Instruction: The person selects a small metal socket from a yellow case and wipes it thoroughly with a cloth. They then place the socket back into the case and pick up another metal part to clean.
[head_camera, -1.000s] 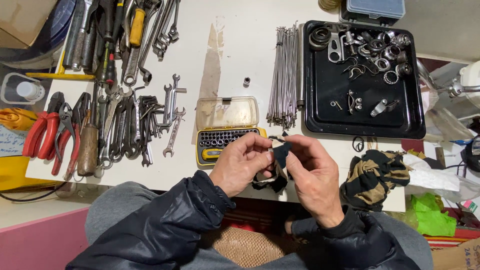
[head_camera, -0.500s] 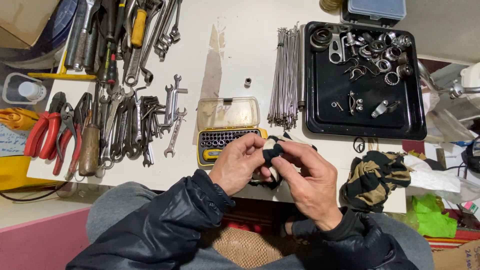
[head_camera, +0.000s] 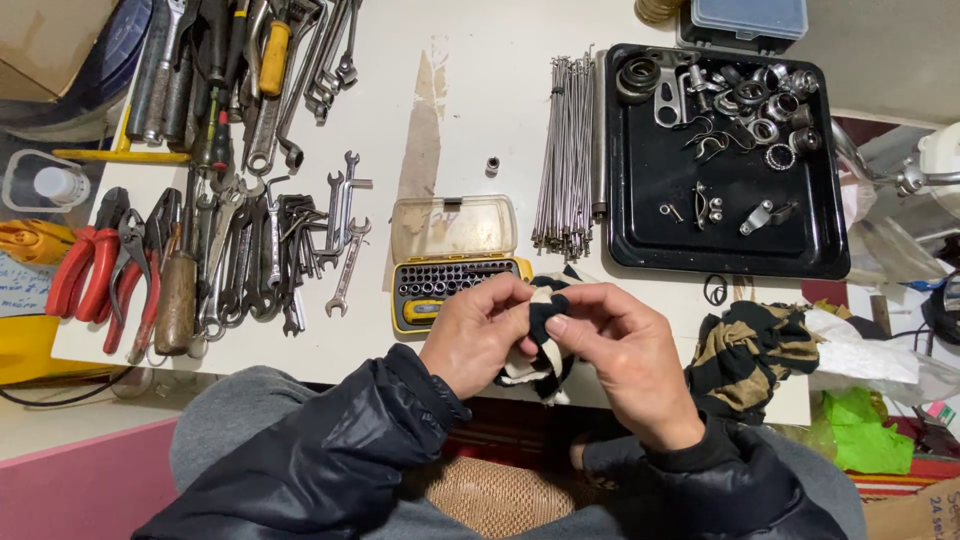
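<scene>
My left hand (head_camera: 480, 335) and my right hand (head_camera: 625, 350) meet at the near edge of the white table (head_camera: 480, 110). Both pinch a black and cream striped rag (head_camera: 540, 345) that hangs between them. Whatever the cloth is wrapped around is hidden by my fingers. Just behind the hands lies an open yellow socket bit case (head_camera: 455, 265) with a clear lid. A bundle of thin metal spokes (head_camera: 570, 150) lies beyond the right hand.
A black tray (head_camera: 650, 250) of small metal parts sits at the right. Wrenches (head_camera: 300, 240), red-handled pliers (head_camera: 85, 270) and screwdrivers cover the left. A second striped rag (head_camera: 750, 350) lies at the right edge, beside green cloth (head_camera: 865, 430).
My hands have shifted the rag between the fingers, bunching it higher so more of the cream stripe shows. Both hands stay at the table's near edge.
</scene>
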